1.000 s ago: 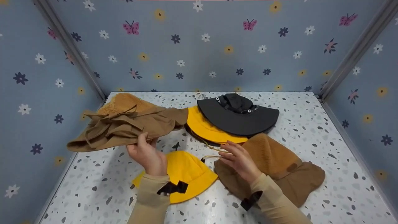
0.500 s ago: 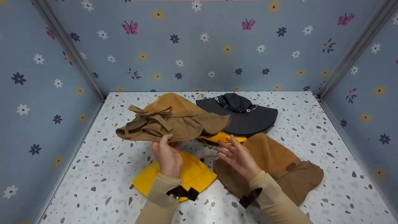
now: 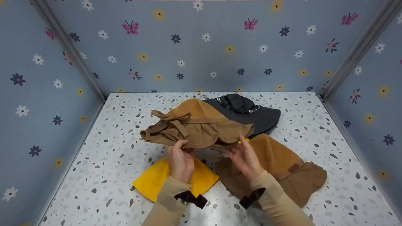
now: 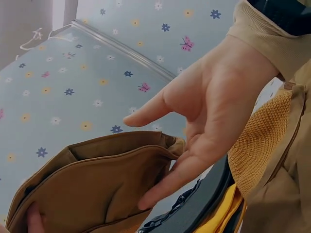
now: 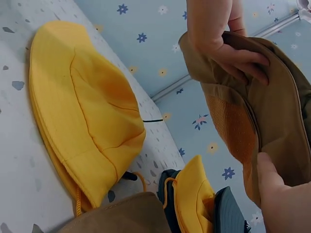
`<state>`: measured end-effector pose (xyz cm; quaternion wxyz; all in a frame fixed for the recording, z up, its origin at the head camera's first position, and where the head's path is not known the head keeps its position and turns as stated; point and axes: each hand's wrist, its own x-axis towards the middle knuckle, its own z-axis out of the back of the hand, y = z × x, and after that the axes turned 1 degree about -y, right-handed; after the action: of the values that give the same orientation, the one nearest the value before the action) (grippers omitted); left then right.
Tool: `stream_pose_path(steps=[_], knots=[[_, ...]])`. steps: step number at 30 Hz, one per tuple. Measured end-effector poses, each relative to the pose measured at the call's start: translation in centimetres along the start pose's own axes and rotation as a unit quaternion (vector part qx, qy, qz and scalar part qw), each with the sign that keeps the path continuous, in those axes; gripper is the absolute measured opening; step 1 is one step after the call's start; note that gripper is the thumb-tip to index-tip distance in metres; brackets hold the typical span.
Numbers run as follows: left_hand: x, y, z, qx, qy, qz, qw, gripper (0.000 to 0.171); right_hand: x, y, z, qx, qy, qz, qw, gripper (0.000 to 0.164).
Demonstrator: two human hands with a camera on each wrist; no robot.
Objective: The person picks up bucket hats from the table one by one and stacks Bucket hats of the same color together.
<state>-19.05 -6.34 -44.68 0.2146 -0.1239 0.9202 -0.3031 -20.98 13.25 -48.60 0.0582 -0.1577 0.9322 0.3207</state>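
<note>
The held hat (image 3: 204,133) partly hides the black hat (image 3: 263,118).

Speckled tabletop (image 3: 94,163), yellow hat (image 3: 150,180), brown hat (image 3: 276,157), hat stack (image 3: 263,121)

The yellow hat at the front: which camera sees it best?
The right wrist view: the yellow hat looks big there, and nearly all of it shows. In the head view, the left hand and sleeve cover its middle. The left wrist view misses it, showing a different yellow hat.
</note>
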Motion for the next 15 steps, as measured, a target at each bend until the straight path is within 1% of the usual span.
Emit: stream_pose_path(steps=[3,5,7,9,12,15], knots=[[-0.12,0.30,-0.01,0.009,0.002,0.003,1.0000,0.035,-0.06,-0.21,-0.09,-0.004,-0.011,0.031,0.999,0.051],[-0.19,0.46,-0.03,0.019,0.002,0.003,0.9998,0.034,-0.11,-0.33,-0.09,0.005,-0.021,0.048,0.999,0.041],[-0.17,0.62,0.02,0.028,0.004,0.000,0.9996,0.036,-0.10,-0.39,-0.09,0.015,-0.030,0.061,0.998,0.035],[-0.13,0.71,0.07,0.036,0.005,-0.002,0.9993,0.039,-0.10,-0.40,-0.10,0.018,-0.041,0.072,0.996,0.032],[0.00,0.78,0.16,0.047,0.004,-0.004,0.9989,0.045,-0.08,-0.38,-0.12,0.018,-0.056,0.082,0.995,0.032],[0.19,0.84,0.26,0.054,-0.001,-0.001,0.9985,0.044,-0.11,-0.33,-0.08,0.025,-0.067,0.088,0.994,0.032]])
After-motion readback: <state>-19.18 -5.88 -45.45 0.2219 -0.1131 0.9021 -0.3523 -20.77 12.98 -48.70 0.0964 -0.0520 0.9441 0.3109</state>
